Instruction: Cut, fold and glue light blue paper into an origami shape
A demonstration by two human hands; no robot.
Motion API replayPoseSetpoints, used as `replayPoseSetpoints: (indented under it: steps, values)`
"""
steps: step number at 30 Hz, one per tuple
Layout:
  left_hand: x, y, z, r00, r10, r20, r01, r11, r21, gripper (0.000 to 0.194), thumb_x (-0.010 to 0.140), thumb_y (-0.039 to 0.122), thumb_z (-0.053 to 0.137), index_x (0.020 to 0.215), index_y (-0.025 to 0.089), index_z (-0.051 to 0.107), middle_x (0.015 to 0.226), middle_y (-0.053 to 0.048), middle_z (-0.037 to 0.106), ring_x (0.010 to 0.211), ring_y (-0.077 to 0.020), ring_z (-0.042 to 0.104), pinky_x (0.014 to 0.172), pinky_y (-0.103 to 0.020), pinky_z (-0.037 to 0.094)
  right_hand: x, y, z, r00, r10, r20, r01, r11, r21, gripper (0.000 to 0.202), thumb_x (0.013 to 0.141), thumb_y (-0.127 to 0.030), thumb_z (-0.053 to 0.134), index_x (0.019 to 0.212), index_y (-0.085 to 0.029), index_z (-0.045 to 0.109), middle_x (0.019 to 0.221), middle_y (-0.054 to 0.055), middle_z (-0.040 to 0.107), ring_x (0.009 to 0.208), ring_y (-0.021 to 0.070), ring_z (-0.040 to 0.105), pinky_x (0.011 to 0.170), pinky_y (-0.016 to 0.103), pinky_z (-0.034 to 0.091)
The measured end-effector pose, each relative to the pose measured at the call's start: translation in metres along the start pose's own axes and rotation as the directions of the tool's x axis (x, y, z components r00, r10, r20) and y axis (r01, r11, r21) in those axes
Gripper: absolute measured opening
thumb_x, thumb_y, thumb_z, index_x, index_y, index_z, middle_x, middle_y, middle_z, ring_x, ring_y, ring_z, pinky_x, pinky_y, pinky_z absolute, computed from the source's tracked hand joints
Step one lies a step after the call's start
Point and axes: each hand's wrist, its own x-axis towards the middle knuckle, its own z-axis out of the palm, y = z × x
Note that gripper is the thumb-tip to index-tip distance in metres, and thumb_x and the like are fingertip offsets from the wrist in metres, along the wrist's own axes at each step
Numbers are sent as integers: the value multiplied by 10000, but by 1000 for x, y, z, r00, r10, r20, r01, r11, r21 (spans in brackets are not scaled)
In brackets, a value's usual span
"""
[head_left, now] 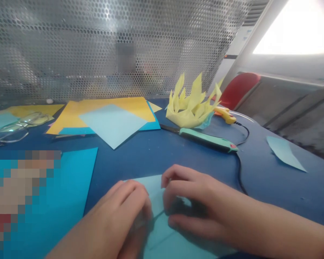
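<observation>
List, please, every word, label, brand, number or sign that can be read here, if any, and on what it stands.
No text can be read.
Red mark on the green-handled tool: too blurred to read.
Small bluish marks in the background: too small to read.

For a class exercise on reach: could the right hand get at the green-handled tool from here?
Probably yes: the green-handled tool lies just beyond the right hand, with only blue table showing between them.
</observation>
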Motion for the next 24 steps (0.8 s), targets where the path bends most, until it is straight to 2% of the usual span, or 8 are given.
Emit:
replayPoseSetpoints:
  steps: [3,6,10,13,15,18,21,24]
  values:
    - [2,1,-3,999,-26,38,30,993,-117,187,847,156,451,806,281,585,916,29,660,809,-128,666,708,-205,561,1,6,2,999,16,-36,-13,996,88,154,760,-116,789,859,-200,704,960,-12,578,733,83,574,719,201,501]
    - [7,5,-8,990,-113,83,128,970,-206,149,763,141,529,786,276,588,917,50,656,744,-109,652,631,-173,508,2,13,6,995,-22,-102,39,985,169,136,725,-123,806,816,-196,738,905,-22,566,656,63,535,647,186,481]
    - [16,9,-17,935,-286,209,331,915,-228,72,708,249,685,723,259,615,844,47,672,690,-138,596,574,-208,439,4,16,9,989,-5,-145,39,971,237,79,739,-130,777,775,-200,768,877,-16,587,642,59,549,609,178,470]
    - [21,7,-20,900,-361,245,421,863,-277,88,795,321,620,739,254,609,715,57,632,652,-134,558,582,-215,426,6,15,9,989,24,-148,14,969,246,81,723,-129,781,753,-204,773,875,-13,589,631,59,536,578,175,454]
    - [22,5,-20,884,-400,244,463,822,-332,57,796,314,605,795,257,601,727,59,632,677,-138,578,604,-224,447,6,14,8,989,38,-141,1,963,268,55,722,-173,808,740,-201,764,888,-6,594,648,69,539,588,185,461]
    - [21,5,-19,883,-422,208,470,783,-408,105,797,328,616,883,269,600,805,54,655,734,-150,609,661,-258,489,6,10,8,986,66,-155,-16,952,307,111,780,-240,775,754,-181,684,829,-1,607,677,101,552,618,212,477]
    - [19,8,-17,874,-460,155,474,741,-475,146,799,353,631,927,285,615,791,64,664,766,-155,633,697,-272,507,4,5,8,983,104,-152,-55,953,297,126,794,-195,699,868,-190,597,767,-19,605,656,111,538,591,212,469]
    - [18,7,-15,882,-461,96,438,727,-529,109,803,328,644,902,288,621,784,70,676,796,-149,666,713,-251,533,4,1,8,983,106,-147,-60,957,284,178,830,-218,653,1004,-181,636,801,-8,636,651,106,536,595,209,456]
